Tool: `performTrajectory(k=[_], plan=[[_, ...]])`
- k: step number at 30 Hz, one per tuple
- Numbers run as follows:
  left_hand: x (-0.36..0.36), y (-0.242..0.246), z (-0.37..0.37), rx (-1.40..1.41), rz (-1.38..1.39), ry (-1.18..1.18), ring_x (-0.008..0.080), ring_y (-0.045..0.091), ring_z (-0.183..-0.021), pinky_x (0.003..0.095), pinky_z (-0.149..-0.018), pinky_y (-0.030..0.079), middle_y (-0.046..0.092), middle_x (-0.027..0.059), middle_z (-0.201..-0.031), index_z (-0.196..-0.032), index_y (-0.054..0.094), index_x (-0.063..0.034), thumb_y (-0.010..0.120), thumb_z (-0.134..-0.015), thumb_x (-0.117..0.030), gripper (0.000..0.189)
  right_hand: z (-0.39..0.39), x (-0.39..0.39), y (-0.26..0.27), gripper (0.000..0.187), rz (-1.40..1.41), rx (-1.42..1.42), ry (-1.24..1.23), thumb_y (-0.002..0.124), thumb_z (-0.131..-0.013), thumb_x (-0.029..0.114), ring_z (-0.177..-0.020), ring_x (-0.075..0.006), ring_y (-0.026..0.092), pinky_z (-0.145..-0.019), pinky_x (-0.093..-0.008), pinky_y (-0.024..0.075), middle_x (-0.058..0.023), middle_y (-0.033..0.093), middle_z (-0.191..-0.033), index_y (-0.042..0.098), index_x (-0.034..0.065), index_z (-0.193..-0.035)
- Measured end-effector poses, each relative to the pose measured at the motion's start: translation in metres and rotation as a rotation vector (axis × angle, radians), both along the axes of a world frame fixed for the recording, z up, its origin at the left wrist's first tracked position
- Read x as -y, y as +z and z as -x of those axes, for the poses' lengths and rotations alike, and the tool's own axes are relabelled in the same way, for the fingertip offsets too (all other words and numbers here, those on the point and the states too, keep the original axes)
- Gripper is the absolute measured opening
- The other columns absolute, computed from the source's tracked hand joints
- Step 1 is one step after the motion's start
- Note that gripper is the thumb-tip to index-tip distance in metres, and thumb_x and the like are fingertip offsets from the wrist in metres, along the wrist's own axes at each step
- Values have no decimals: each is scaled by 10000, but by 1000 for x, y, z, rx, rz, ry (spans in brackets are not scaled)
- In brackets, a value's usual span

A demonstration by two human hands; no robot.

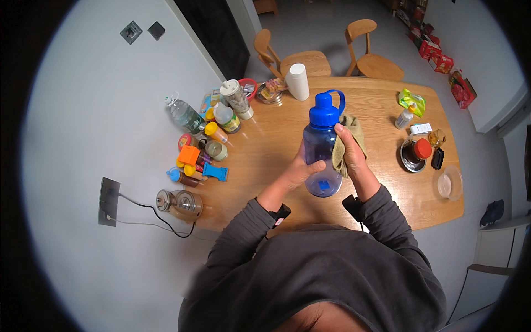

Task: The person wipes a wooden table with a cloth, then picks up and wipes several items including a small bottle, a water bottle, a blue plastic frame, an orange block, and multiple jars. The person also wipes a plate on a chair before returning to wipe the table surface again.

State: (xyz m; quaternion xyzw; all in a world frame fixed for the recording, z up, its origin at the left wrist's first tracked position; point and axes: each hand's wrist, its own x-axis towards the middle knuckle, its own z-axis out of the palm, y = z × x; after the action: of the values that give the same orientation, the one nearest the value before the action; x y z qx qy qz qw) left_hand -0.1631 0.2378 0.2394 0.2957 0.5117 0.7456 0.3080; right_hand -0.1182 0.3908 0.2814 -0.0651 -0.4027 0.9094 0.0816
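Note:
A large translucent blue plastic water bottle (319, 143), with a blue screw cap and a carry loop, is held up over the wooden table, its cap towards the far side. My left hand (302, 168) grips the bottle's lower body from the left, thumb across its front. On the other side my right hand (352, 149) holds an olive-green cloth (351, 128) against the bottle's right flank, its thumb near the shoulder under the cap. Part of the cloth hangs out beyond the fingers. The fingers behind the bottle are hidden.
Bottles, jars and an electric glass kettle (186, 205) crowd the wooden table's (265, 137) left side. A paper towel roll (298, 82) stands at the far edge. To the right are a red-lidded jar (421, 150) in a metal bowl and a clear plastic tub (450, 182). Two chairs (373, 64) stand beyond.

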Motion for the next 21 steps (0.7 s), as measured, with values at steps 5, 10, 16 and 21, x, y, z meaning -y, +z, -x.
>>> performTrajectory(k=[5, 10, 16, 21], plan=[[-3, 3, 2, -84, 83, 92, 215, 448, -1229, 370, -1024, 378, 430, 123, -1339, -1401, 243, -45, 792, -756, -365, 906, -7, 11, 4, 344, -63, 15, -47, 639, -923, 287, -913, -131, 613, -800, -282, 513, -44, 635, -1050, 576, 55, -1170], [-10, 12, -3, -312, 457, 361, 312, 586, -1084, 400, -900, 475, 567, 214, -1150, -1316, 293, 7, 825, -693, -378, 905, -7, 19, 2, 337, -304, 73, 35, 674, -899, 249, -891, -129, 604, -763, -274, 508, -44, 636, -1037, 590, 45, -1153], [1, 22, -4, -511, 771, 186, 390, 544, -1154, 434, -949, 442, 493, 261, -1259, -1360, 246, 4, 747, -764, -472, 912, -2, 2, -7, 337, -100, 109, 71, 673, -884, 243, -883, -145, 622, -777, -293, 522, -53, 645, -1033, 591, 52, -1149], [11, 14, 10, -3, 234, -12, 259, 519, -1173, 378, -981, 428, 468, 133, -1278, -1388, 247, -68, 690, -828, -502, 836, -9, -24, -9, 482, 17, 67, 67, 660, -868, 346, -949, -177, 646, -846, -325, 537, -87, 649, -1085, 543, 37, -1220]])
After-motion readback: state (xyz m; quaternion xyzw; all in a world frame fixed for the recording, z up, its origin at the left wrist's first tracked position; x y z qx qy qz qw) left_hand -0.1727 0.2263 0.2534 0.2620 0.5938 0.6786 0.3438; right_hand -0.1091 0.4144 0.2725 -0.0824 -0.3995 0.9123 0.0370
